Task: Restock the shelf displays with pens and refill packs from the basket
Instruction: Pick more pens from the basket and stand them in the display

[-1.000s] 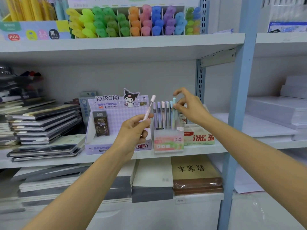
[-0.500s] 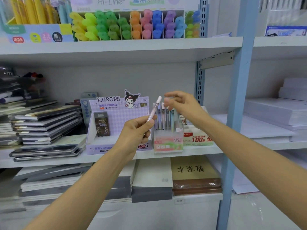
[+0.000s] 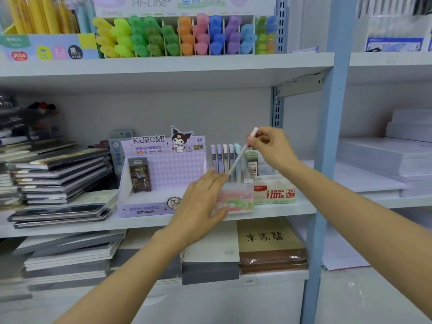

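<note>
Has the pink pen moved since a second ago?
Yes. The pink pen went right, from the Kuromi box to over the Fruit Soda display, now in the right hand.

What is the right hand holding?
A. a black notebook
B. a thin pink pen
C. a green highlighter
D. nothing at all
B: the right hand pinches the pen near its top end, with fingers and thumb curled round it.
</note>
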A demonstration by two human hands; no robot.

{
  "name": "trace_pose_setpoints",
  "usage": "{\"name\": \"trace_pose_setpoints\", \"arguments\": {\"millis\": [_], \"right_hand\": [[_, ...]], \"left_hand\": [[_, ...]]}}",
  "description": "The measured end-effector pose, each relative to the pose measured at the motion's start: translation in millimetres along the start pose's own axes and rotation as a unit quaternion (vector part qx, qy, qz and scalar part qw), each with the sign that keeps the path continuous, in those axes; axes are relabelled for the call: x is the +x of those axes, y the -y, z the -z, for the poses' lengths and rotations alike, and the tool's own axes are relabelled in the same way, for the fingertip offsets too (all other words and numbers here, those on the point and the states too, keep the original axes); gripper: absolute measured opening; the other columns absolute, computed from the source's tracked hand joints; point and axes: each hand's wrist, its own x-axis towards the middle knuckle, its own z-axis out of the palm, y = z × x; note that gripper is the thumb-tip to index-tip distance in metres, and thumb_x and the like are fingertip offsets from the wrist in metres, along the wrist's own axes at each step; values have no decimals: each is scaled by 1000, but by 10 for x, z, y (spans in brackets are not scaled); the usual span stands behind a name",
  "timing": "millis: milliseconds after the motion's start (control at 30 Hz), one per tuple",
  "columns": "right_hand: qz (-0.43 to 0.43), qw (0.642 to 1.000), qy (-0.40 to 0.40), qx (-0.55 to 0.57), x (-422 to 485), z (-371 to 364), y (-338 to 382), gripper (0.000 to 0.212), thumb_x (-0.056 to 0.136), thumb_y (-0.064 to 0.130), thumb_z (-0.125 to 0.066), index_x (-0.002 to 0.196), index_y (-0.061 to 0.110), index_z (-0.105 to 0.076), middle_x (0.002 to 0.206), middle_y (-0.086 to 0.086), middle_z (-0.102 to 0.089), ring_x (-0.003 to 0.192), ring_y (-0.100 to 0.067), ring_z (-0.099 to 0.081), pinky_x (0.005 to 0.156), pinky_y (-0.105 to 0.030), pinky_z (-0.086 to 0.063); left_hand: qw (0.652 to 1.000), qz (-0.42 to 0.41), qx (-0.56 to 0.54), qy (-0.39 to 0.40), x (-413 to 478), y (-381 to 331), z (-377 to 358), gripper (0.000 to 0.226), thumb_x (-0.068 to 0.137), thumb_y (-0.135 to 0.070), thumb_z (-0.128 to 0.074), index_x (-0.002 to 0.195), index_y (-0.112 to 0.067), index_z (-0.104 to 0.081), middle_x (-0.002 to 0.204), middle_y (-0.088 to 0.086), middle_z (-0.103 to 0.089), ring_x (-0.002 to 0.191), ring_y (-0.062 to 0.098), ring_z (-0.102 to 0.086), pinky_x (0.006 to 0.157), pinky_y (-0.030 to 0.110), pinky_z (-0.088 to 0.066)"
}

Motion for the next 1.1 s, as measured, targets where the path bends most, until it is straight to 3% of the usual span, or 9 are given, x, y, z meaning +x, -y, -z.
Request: {"name": "trace_pose_setpoints", "arguments": {"millis": [133, 400, 533, 667, 833, 1000, 1100], "right_hand": [[47, 994, 32, -94, -78, -158, -81, 13, 91, 22, -64, 98, 13, -72, 89, -1, -71, 86, -15, -65, 84, -37, -54], [87, 978, 72, -177, 13, -138, -71, 12, 92, 20, -64, 93, 11, -71, 83, 0, -69, 79, -14, -63, 82, -38, -54], [108, 979, 58, -160, 10, -244, -62, 26, 90, 20, -66, 115, 23, -58, 78, 4, -69, 73, -13, -62, 72, -33, -52], [136, 971, 19, -195, 54, -315, -97, 23, 87, 23, -69, 109, 27, -62, 89, 9, -62, 77, -11, -57, 72, -31, -50], [110, 964, 27, -241, 104, -406, -193, 27, 88, 31, -68, 114, 26, -67, 103, 1, -52, 95, -13, -51, 75, -26, -37], [103, 974, 28, -198, -21, -326, -73, 40, 94, 31, -59, 134, 22, -55, 107, -2, -54, 93, -15, -55, 80, -30, -45], [212, 974, -30, -79, -438, -313, 120, 22, 95, 19, -58, 113, 11, -66, 92, -3, -63, 74, -13, -56, 70, -26, -48]], "left_hand": [[1000, -11, 23, -12, -13, 21, -52, 65, 92, -30, -60, 149, -21, -30, 155, -4, -31, 148, 12, -12, 116, 29, -13], [999, -23, 36, -3, -21, 48, -48, 65, 92, -27, -60, 149, -20, -30, 153, -3, -33, 148, 14, -13, 116, 32, -23], [999, -25, 39, -7, -16, 51, -58, 64, 92, -28, -60, 149, -20, -30, 152, -3, -34, 148, 14, -14, 115, 31, -23], [999, -28, 41, -11, -30, 53, -67, 64, 93, -30, -58, 149, -19, -30, 152, -3, -34, 148, 14, -14, 117, 31, -21], [999, -32, 39, -12, -20, 65, -63, 63, 93, -29, -58, 149, -18, -30, 152, -2, -35, 147, 15, -15, 118, 33, -23], [999, -23, 27, -8, -54, 20, -1, 61, 94, -27, -56, 149, -18, -31, 157, -1, -27, 147, 16, -16, 118, 33, -22], [994, -15, 15, -108, -253, -9, -8, 41, 91, -16, -56, 132, -12, -54, 134, 6, -51, 125, 22, -46, 101, 36, -40]]}}
